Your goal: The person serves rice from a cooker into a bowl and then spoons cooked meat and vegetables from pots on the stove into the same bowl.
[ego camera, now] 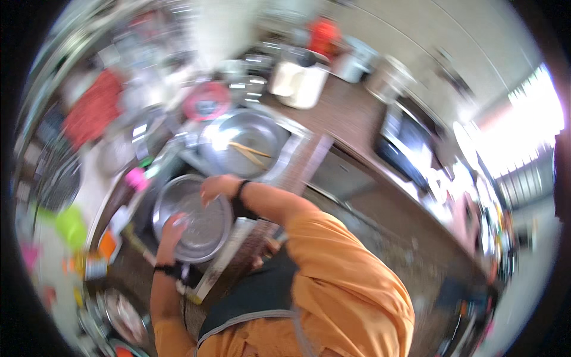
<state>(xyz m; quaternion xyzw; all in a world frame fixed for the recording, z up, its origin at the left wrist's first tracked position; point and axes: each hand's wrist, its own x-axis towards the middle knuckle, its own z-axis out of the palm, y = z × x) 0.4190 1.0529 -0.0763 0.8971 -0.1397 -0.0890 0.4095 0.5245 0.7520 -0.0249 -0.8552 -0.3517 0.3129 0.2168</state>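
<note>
A round metal bowl (198, 241) sits in the dark sink basin, and what it contains is too blurred to name. Over its left side is my left hand (173, 230), fingers bent above the inside. My right hand (218, 187) hangs over the upper right rim with its fingers pointing down into the bowl. Blur hides whether either hand grips anything. Just beyond stands a larger metal bowl (214, 158), in which a pair of yellowish wooden sticks or tongs (250, 154) rests.
A white container (301, 85) and a metal pot (389, 80) stand on the brown counter (343, 107) behind. A black stove (408, 147) is to the right. Left of the sink are a red cloth-like item (96, 109), a pink item (137, 178) and bottles.
</note>
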